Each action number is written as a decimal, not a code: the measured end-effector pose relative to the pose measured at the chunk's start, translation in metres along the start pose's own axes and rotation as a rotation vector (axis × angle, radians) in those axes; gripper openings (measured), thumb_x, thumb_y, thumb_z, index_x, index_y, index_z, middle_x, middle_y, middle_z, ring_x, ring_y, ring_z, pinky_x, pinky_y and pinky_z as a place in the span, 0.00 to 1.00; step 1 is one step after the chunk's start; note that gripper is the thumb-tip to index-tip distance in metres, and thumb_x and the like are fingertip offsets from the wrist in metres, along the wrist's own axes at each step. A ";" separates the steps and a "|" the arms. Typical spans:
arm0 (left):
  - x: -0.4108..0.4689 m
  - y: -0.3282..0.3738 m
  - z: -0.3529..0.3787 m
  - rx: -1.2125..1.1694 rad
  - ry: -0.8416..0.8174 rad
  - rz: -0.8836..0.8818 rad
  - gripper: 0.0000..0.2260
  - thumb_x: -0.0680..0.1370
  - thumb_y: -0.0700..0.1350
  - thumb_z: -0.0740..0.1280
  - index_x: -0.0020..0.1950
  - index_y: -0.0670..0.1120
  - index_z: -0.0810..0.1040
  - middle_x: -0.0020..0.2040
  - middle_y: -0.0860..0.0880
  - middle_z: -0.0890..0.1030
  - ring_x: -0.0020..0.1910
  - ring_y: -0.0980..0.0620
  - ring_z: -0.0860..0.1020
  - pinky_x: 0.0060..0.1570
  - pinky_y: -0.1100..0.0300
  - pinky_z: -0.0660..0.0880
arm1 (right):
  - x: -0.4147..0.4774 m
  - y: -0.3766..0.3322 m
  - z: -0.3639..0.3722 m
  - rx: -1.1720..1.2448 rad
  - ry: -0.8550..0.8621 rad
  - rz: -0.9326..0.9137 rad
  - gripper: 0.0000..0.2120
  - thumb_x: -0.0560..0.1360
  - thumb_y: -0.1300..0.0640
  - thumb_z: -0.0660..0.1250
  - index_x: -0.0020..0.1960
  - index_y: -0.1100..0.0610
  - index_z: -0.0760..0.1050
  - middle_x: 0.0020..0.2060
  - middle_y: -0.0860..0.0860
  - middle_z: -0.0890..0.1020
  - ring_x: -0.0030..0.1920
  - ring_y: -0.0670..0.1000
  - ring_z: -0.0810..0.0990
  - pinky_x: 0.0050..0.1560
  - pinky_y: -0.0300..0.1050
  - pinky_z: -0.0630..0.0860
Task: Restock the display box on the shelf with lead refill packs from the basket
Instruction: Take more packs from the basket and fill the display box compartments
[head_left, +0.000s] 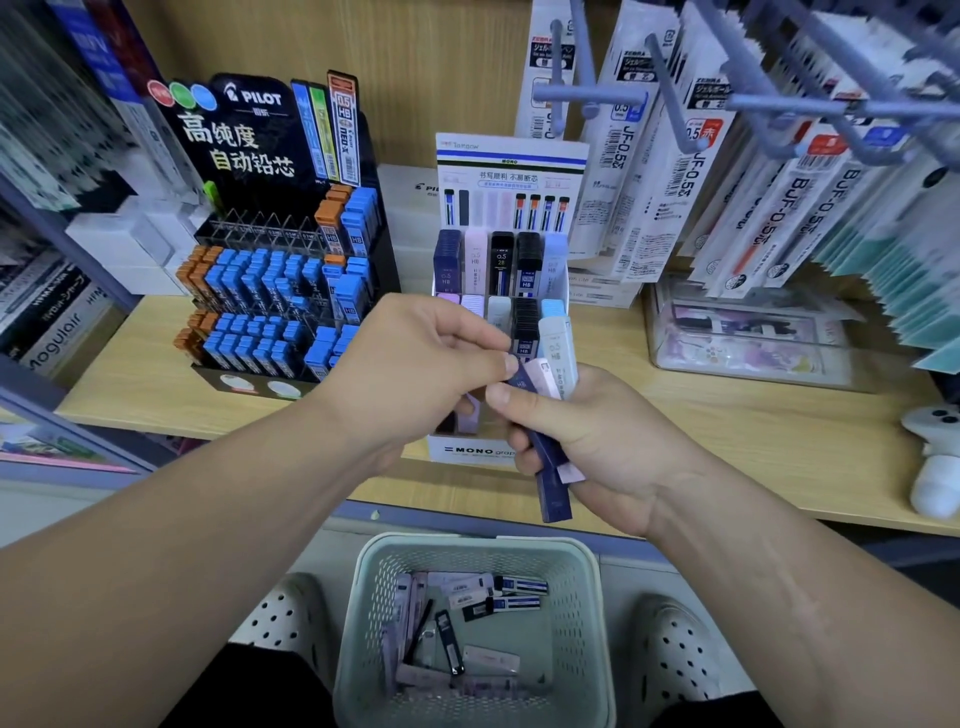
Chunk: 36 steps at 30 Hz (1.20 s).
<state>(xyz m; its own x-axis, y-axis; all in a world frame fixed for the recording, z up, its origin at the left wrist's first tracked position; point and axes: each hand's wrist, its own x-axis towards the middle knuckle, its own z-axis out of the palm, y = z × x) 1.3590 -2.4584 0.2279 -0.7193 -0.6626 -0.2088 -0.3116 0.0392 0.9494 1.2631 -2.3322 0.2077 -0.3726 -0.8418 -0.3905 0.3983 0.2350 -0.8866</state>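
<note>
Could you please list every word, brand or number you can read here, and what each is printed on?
"PILOT", "高纯度 自动铅芯": black display header
"0.5 HB": orange pack picture on the black display header
"MONO": white display box, front edge
"书写顺利 不易断芯": display box backing card
"JF-0.5": hanging refill packs
"BJF-0.5": hanging pack
"HB": navy pack in the right hand
Basket pack print: too small to read.

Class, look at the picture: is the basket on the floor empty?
No. The basket holds several lead refill packs scattered on its bottom.
</note>
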 end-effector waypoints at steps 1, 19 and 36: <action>0.001 0.000 -0.001 -0.026 -0.002 -0.002 0.04 0.72 0.36 0.75 0.45 0.41 0.84 0.34 0.42 0.84 0.31 0.50 0.79 0.32 0.60 0.76 | 0.000 0.000 0.001 0.033 -0.009 0.002 0.04 0.75 0.59 0.72 0.45 0.58 0.77 0.31 0.50 0.77 0.30 0.46 0.72 0.29 0.36 0.68; 0.016 -0.014 -0.049 0.504 0.059 0.326 0.08 0.73 0.39 0.76 0.49 0.50 0.85 0.39 0.52 0.83 0.36 0.56 0.81 0.41 0.69 0.78 | 0.005 -0.003 -0.016 0.214 0.241 0.107 0.13 0.79 0.49 0.68 0.50 0.59 0.80 0.29 0.49 0.70 0.27 0.46 0.65 0.23 0.35 0.62; 0.023 -0.034 -0.038 0.998 -0.019 0.606 0.03 0.72 0.40 0.74 0.44 0.46 0.84 0.40 0.51 0.80 0.39 0.51 0.78 0.41 0.53 0.78 | 0.007 -0.004 -0.021 0.327 0.223 0.071 0.11 0.79 0.52 0.68 0.46 0.60 0.80 0.31 0.52 0.74 0.29 0.49 0.70 0.27 0.39 0.68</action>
<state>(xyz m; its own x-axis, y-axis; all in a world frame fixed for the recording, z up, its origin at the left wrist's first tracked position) 1.3768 -2.5028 0.1995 -0.9242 -0.3230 0.2037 -0.2580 0.9214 0.2906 1.2409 -2.3288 0.2035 -0.4928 -0.6948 -0.5239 0.6619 0.0915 -0.7440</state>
